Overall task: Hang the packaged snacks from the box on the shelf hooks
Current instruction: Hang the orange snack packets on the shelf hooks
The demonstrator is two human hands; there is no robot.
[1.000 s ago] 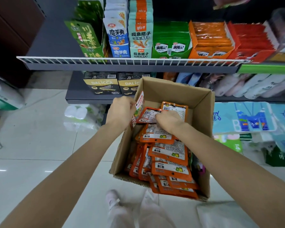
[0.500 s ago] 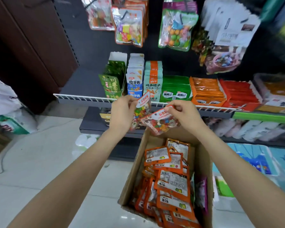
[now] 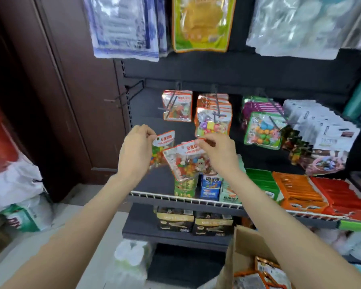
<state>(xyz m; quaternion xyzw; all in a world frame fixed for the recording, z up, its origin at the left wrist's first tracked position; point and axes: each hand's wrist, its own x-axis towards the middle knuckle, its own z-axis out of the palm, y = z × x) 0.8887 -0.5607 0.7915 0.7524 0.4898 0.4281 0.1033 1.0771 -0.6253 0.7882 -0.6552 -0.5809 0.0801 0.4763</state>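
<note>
Orange-trimmed candy packs up in both hands now, we're mid-carry, box to hooks. Left hand (image 3: 137, 152) pinches one snack pack (image 3: 162, 148) by its white header, thumb & fingers curled on the top edge. Right hand (image 3: 219, 152) pinches a second pack (image 3: 186, 161) the same way at its header, bag hanging below the fingertips, slightly tilted. Both packs sit side by side, nearly touching, in front of the dark back panel, below & left of the hooks. Target looks like the hook (image 3: 172, 103) w/ a matching pack already on it, up and just right of the left hand; an empty-looking hook (image 3: 131, 90) sits further left. Next move, I'd say: lift one pack, line the header hole w/ the hook tip, slide on. Hole's too small to make out here, so alignment's the tricky bit. Cardboard box (image 3: 242, 247) w/ more packs waits bottom right.
</note>
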